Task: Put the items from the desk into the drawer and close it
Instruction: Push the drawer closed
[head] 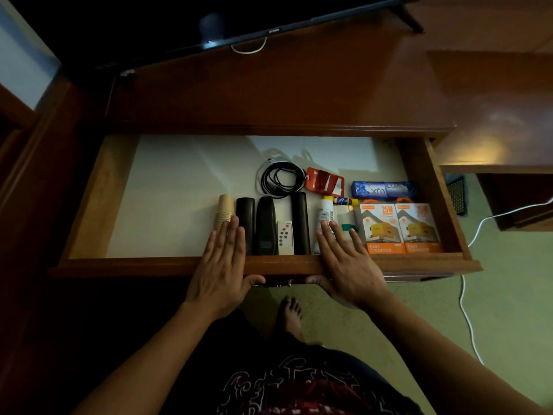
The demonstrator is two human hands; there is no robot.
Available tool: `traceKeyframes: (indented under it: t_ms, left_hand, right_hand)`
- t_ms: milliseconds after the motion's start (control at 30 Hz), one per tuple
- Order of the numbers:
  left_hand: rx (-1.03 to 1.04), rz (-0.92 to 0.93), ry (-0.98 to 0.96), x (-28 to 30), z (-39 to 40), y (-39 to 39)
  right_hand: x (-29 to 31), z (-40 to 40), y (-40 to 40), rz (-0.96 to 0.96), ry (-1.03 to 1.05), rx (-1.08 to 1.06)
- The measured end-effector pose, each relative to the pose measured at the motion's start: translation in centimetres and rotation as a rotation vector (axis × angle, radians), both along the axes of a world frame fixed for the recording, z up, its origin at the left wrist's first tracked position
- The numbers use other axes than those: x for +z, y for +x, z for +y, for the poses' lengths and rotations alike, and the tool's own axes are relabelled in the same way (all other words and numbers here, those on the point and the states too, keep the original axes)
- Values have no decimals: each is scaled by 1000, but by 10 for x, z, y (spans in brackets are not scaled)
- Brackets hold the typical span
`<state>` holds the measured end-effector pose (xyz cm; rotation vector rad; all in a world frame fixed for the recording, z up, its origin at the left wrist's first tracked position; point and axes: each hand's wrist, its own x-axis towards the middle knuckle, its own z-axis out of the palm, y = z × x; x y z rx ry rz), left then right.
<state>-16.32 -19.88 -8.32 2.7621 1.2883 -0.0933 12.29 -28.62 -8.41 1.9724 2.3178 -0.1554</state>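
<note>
Two hands lie flat over the near front edge of the open drawer point(185, 266). The left hand point(223, 266) has its fingers straight and together, reaching over the edge into the drawer, with the thumb tucked under the front by the metal handle point(276, 284). The right hand point(348, 265) lies the same way, fingers straight and a little spread, thumb under the front on the other side of the handle. Neither hand holds anything; both press on the drawer front.

The drawer is pulled well out from under the desk point(269, 94). Its things sit in a row along the near side. From the left: a stack of paper cups point(225, 208) lying on its side, partly under the left fingertips; a black remote point(245, 217); a second, curved black remote point(266, 224); a small white remote point(285, 235); and a long black remote point(300, 220). Right of these are a white tube point(324, 214) and a white bottle point(344, 218) at the right fingertips, then two orange charger boxes point(398, 227) side by side against the right wall. Farther back lie a coiled black cable point(279, 181), a red packet point(324, 181), a glue stick point(344, 201) and a blue soap pack point(384, 189).

A television point(239, 28) stands at the far edge of the desk. A white cord point(466, 310) trails over the floor on the right.
</note>
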Motion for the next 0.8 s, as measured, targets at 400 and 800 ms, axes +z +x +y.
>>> traceKeyframes:
  t_ms: [400, 800]
  left_hand:
    - [2, -19, 0, -2, 23, 4]
    - [59, 42, 19, 11, 139, 41]
  right_hand:
    - [0, 21, 3, 2, 4, 2]
    - [18, 134, 25, 17, 42, -189]
